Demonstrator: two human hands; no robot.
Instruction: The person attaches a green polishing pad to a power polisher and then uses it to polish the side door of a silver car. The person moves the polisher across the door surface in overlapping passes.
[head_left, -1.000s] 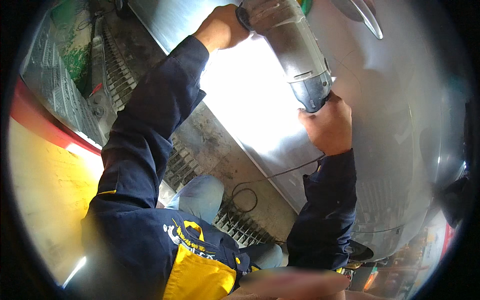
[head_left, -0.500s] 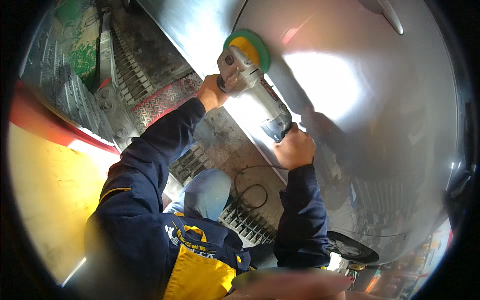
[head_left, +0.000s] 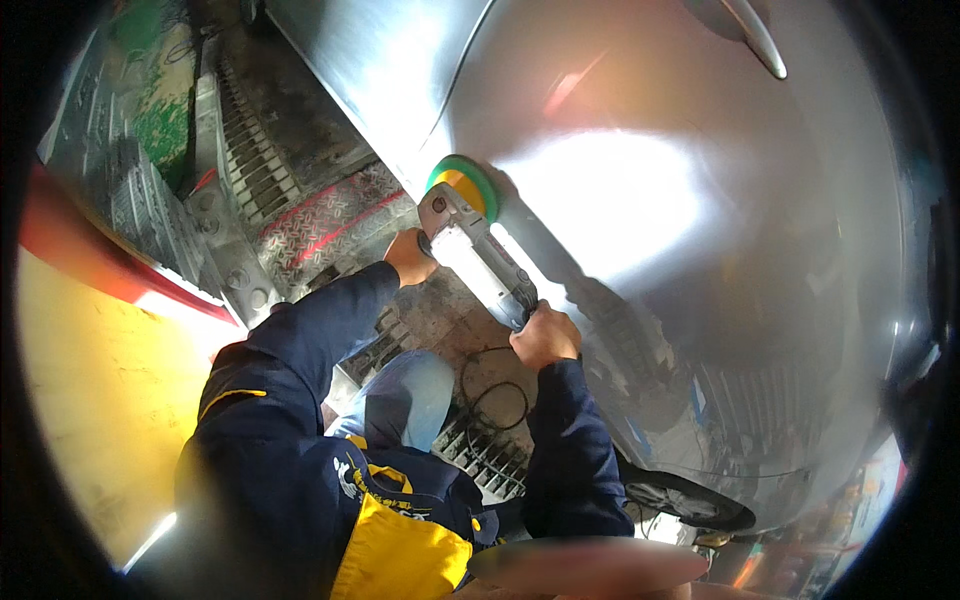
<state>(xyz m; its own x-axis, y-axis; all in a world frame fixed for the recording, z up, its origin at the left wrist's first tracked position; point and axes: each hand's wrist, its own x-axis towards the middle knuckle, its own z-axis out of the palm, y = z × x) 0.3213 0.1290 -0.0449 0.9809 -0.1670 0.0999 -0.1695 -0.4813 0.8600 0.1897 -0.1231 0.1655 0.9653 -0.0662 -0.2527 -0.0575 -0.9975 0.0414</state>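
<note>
I hold a grey electric polisher [head_left: 478, 262] with both hands against the lower part of a silver car body panel [head_left: 650, 200]. Its green and yellow round pad [head_left: 462, 184] presses on the panel near a seam between two panels. My left hand [head_left: 408, 258] grips the side handle by the machine's head. My right hand [head_left: 543, 335] is closed around the rear of the body. A black power cord [head_left: 492, 385] loops down from the tool over the floor.
A car door handle [head_left: 752, 35] shows at the top right and a black tyre [head_left: 690, 500] at the lower right. Metal floor grating [head_left: 250, 170] and chequered plate [head_left: 335, 225] lie below the car. A red and yellow edge [head_left: 110, 280] runs on the left.
The polisher and both hands have moved down and away across the panel, from close under the camera to the lower seam. Both hands kept their grip.
</note>
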